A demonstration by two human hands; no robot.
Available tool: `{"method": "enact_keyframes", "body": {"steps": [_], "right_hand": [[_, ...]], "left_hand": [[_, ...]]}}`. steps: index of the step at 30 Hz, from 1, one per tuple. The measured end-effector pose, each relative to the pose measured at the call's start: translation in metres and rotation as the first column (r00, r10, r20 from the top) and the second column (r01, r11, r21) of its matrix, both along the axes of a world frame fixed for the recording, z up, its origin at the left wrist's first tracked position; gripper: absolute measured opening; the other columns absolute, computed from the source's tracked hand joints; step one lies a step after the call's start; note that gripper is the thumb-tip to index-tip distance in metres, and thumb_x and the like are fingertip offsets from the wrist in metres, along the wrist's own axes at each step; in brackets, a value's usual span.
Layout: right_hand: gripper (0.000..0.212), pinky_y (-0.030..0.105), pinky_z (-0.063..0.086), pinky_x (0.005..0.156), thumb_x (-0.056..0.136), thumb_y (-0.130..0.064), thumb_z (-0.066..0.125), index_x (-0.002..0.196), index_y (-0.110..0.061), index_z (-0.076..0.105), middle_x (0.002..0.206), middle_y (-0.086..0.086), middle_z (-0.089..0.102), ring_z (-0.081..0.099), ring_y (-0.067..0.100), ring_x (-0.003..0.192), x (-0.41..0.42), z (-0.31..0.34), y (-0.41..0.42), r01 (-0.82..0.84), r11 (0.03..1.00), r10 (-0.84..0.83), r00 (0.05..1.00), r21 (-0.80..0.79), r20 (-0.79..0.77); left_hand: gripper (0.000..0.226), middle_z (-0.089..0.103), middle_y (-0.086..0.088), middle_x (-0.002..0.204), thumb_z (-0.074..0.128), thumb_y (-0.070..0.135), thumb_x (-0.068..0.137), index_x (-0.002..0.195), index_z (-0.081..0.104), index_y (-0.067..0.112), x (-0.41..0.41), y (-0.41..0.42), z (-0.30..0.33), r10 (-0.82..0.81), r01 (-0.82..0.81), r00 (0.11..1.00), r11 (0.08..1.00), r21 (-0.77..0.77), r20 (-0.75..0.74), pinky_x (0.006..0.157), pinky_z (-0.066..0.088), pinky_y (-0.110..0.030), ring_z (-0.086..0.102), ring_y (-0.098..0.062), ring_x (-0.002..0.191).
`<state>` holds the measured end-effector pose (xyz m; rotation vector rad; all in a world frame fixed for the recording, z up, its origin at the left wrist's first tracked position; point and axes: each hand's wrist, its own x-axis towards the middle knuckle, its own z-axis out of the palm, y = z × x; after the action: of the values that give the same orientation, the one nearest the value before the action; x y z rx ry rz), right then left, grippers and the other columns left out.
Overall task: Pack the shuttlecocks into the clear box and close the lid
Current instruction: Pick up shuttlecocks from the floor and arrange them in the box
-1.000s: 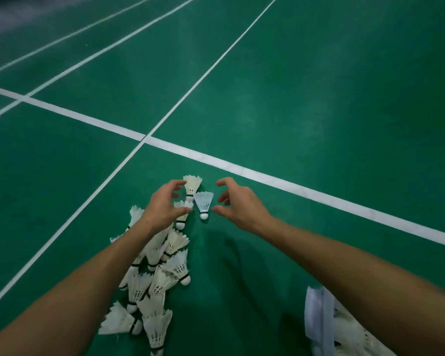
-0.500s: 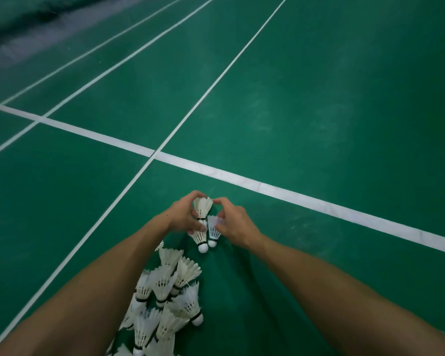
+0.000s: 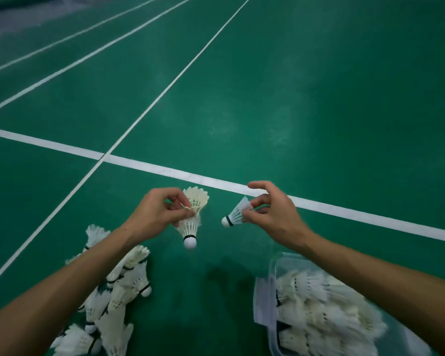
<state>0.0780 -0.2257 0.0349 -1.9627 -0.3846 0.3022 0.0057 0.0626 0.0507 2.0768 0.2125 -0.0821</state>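
Note:
My left hand pinches two white shuttlecocks stacked one above the other, the lower one hanging cork down. My right hand holds a single shuttlecock by its feathers, cork pointing left. Both hands are raised above the green floor, a short gap between them. The clear box sits open at the lower right under my right forearm, filled with several white shuttlecocks. A loose pile of shuttlecocks lies on the floor at the lower left, partly hidden by my left forearm. No lid is visible.
The surface is a green badminton court floor with white lines; a thick line runs across just beyond my hands, and a thinner line crosses it at the left.
My hands have lifted off the floor and moved apart, each carrying shuttlecocks. The right hand has shifted right toward the box, which has come into view.

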Motion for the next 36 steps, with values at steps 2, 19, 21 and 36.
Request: {"method": "enact_keyframes", "body": {"steps": [2, 19, 21, 36], "right_hand": [[0.051, 0.048, 0.064, 0.083, 0.085, -0.011, 0.083, 0.129, -0.025, 0.061, 0.088, 0.0, 0.074, 0.079, 0.027, 0.082, -0.023, 0.021, -0.046, 0.098, 0.994, -0.098, 0.995, 0.04, -0.019], [0.04, 0.034, 0.064, 0.067, 0.088, -0.018, 0.079, 0.119, -0.033, 0.06, 0.095, -0.002, 0.069, 0.073, 0.015, 0.077, -0.192, -0.012, -0.174, 0.113, 0.979, -0.152, 0.959, -0.167, -0.239], [0.039, 0.022, 0.055, 0.062, 0.089, -0.017, 0.078, 0.118, -0.03, 0.055, 0.093, -0.002, 0.068, 0.07, 0.009, 0.076, -0.187, -0.023, -0.167, 0.044, 0.973, -0.109, 0.953, -0.225, -0.284], [0.043, 0.047, 0.063, 0.084, 0.074, -0.01, 0.092, 0.089, -0.02, 0.054, 0.085, 0.002, 0.075, 0.07, 0.014, 0.074, -0.159, -0.048, -0.151, -0.11, 0.963, -0.015, 0.89, -0.247, -0.455]], "left_hand": [[0.016, 0.067, -0.026, 0.077, 0.089, 0.011, 0.078, 0.081, 0.073, 0.012, -0.015, -0.042, 0.021, -0.079, 0.082, 0.996, 0.994, -0.068, 0.037, 0.064, 0.056, -0.038, 0.07, -0.032, 0.063], [0.015, 0.074, -0.002, 0.075, 0.086, 0.006, 0.078, 0.086, 0.073, 0.009, -0.101, -0.2, 0.005, -0.075, 0.096, 0.992, 0.971, -0.219, 0.103, 0.061, 0.055, -0.023, 0.065, -0.012, 0.061], [0.015, 0.074, -0.007, 0.08, 0.087, 0.01, 0.077, 0.085, 0.074, 0.011, -0.098, -0.202, 0.002, -0.064, 0.087, 0.991, 0.977, -0.196, 0.12, 0.061, 0.055, -0.022, 0.067, -0.012, 0.062], [0.01, 0.061, 0.0, 0.09, 0.085, 0.027, 0.074, 0.083, 0.083, 0.027, -0.093, -0.197, -0.001, -0.252, 0.257, 0.965, 0.964, -0.073, 0.069, 0.069, 0.053, -0.04, 0.061, -0.032, 0.074]]}}
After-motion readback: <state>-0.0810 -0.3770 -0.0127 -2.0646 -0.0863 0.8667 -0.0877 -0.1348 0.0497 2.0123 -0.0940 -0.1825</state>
